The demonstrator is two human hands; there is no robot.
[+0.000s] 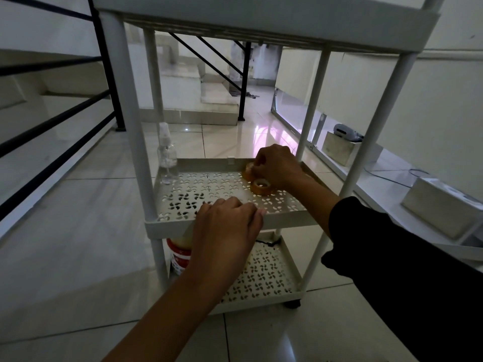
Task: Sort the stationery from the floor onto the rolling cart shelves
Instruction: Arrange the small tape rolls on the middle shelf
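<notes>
A white rolling cart stands before me, its middle shelf [183, 226] perforated with a leaf pattern. At the shelf's far right corner my right hand [277, 165] pinches a yellowish tape roll [248, 170]. A second tape roll [262, 187] lies flat just in front of it. My left hand [227, 228] rests on the shelf's front rim with fingers bent over the edge. A clear spray bottle [167, 155] stands at the shelf's far left corner. A red-and-white tub [179, 254] sits on the bottom shelf [264, 278] at the left.
Black stair railing [52, 121] runs along the left. White boxes [441, 207] and a cable lie on a low ledge at the right. The glossy tiled floor [78, 257] surrounds the cart. The cart's top shelf [261, 24] overhangs the hands.
</notes>
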